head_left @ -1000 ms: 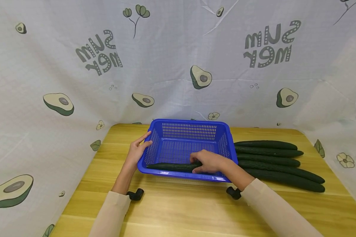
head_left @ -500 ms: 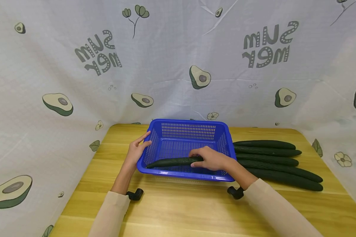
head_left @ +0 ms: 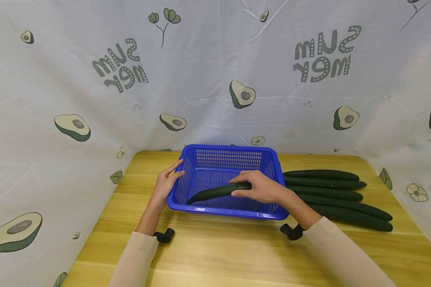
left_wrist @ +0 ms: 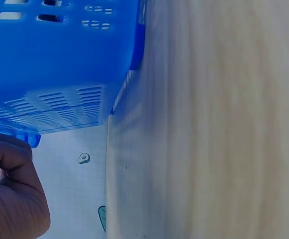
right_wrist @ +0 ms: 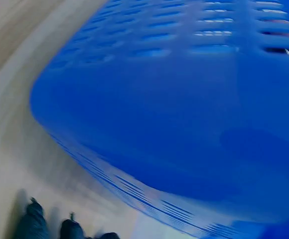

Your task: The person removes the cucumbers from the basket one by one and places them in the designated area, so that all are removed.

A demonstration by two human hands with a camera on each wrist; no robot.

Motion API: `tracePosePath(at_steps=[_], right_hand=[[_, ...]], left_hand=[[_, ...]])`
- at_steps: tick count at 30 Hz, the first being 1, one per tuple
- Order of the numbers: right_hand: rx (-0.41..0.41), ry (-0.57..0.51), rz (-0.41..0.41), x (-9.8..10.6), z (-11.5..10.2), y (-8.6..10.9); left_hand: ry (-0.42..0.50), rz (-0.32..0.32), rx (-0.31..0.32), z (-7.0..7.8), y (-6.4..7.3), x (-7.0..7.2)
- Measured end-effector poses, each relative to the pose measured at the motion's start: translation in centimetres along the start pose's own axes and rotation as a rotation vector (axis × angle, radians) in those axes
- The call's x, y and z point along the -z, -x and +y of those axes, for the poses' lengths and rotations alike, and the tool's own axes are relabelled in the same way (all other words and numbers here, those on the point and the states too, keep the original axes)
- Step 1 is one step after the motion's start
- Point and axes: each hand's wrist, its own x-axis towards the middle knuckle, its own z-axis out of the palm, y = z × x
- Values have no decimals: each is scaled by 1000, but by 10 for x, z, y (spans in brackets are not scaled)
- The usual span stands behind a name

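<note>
A blue plastic basket point(head_left: 222, 148) with slotted walls stands on the wooden table. At its left side my left hand point(head_left: 164, 185) grips the rim; in the left wrist view, curled fingers of that hand point(left_wrist: 10, 194) show beside the basket wall point(left_wrist: 60, 64). My right hand point(head_left: 260, 187) reaches over the inside of the basket and holds a long dark green cucumber point(head_left: 215, 193) near its right end. The cucumber slants, its left end low near the basket's front wall. In the right wrist view the basket wall point(right_wrist: 159, 114) hides the right hand.
Several cucumbers point(head_left: 330, 194) lie side by side on the table, right of the basket; their ends point(right_wrist: 71, 229) show in the right wrist view. A printed cloth point(head_left: 208, 71) hangs behind the wooden table point(head_left: 215, 255). Black wrist mounts point(head_left: 165, 235) sit at both wrists.
My right hand has raised the cucumber's right end, moving up and slightly right, so the cucumber went from lying along the front wall to slanting. The left hand and basket stay put.
</note>
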Motion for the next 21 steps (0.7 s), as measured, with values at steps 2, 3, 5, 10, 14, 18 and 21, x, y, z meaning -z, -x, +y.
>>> tracePosePath(at_steps=[2, 3, 5, 10, 14, 18, 21], right_hand=[[10, 13, 28, 5, -3, 2], [13, 16, 46, 8, -4, 4], [21, 24, 85, 13, -8, 7], [37, 39, 148, 25, -12, 17], [18, 45, 170, 32, -10, 27], [-9, 49, 193, 36, -6, 39], [-21, 61, 208, 39, -3, 49]], left_hand=[[4, 3, 3, 0, 0, -1], [8, 4, 4, 0, 0, -1], [9, 7, 6, 0, 0, -2], [3, 11, 11, 1, 0, -3], [3, 13, 7, 0, -1, -3], [7, 19, 2, 0, -2, -2], [7, 24, 7, -1, -1, -1]])
